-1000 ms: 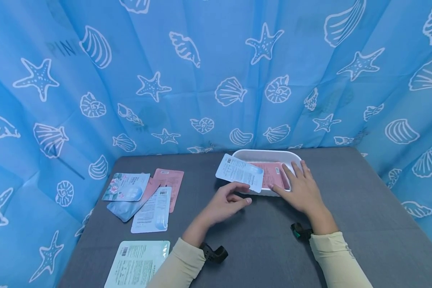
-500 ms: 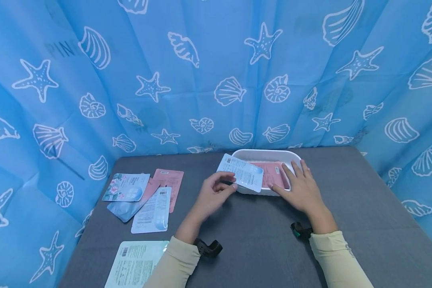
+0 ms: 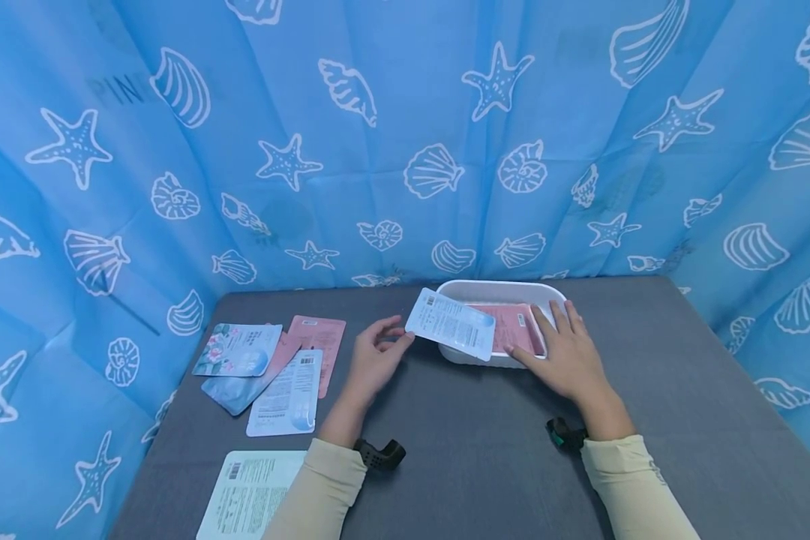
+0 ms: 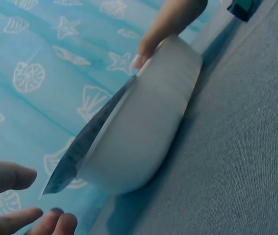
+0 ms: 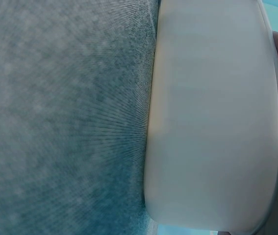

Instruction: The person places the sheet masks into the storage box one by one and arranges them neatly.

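Note:
In the head view a light-blue sheet mask packet point(image 3: 449, 324) lies slanted across the left end of a white plastic basin point(image 3: 499, 286). Its left corner sticks out past the rim. My left hand point(image 3: 373, 361) is at that corner, thumb and fingers apart; the left wrist view shows a gap around the packet's tip point(image 4: 66, 171). Pink mask packets point(image 3: 509, 324) lie inside the basin. My right hand point(image 3: 567, 356) rests spread over the basin's right end, thumb at the front rim and straight fingers reaching toward the far right rim.
At the left of the grey table point(image 3: 459, 465) lies an overlapping group: a floral blue packet point(image 3: 239, 351), a white-blue packet point(image 3: 286, 397) and a pink packet point(image 3: 327, 341). Nearer the front edge is a pale green packet point(image 3: 250, 491). A blue shell-print curtain point(image 3: 391, 187) hangs behind.
My left hand has moved left from the front edge of the light-blue packet to its left corner. The packet, the basin and my right hand have stayed in place.

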`<state>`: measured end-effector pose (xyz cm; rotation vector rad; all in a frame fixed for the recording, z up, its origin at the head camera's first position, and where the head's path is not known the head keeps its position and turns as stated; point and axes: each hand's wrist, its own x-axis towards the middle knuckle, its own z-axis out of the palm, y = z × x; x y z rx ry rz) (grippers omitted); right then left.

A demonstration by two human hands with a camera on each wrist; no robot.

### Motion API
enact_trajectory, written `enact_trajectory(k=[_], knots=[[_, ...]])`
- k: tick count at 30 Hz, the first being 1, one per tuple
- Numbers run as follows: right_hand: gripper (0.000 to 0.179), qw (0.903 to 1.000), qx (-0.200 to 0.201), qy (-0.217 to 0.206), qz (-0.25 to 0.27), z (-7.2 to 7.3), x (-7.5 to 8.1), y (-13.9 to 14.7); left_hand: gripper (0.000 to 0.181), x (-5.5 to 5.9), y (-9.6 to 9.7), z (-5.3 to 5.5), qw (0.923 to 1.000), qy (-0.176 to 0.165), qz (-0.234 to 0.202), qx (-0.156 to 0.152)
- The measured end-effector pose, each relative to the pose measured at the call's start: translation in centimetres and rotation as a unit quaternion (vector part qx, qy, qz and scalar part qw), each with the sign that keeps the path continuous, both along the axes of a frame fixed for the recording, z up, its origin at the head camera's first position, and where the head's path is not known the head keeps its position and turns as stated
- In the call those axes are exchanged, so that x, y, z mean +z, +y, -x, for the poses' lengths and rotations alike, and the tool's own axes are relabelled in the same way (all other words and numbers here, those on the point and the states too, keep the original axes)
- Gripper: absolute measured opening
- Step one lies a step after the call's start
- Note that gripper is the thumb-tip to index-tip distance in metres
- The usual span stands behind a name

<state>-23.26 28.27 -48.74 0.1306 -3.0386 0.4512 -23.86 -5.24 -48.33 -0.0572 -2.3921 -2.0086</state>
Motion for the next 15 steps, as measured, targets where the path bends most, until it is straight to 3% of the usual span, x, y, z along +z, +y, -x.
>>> enact_trajectory(k=[6, 15], knots=[[0.103, 1.0000, 0.001, -0.001, 0.002, 0.1, 0.0, 0.0, 0.040, -0.3, 1.1, -0.2, 0.9992, -0.002, -0.001, -0.039], [0.105, 1.0000, 0.001, -0.002, 0.006, -0.1, 0.1, -0.1, 0.034, -0.5, 2.3, -1.0, 0.9904, -0.013, 0.034, -0.133]])
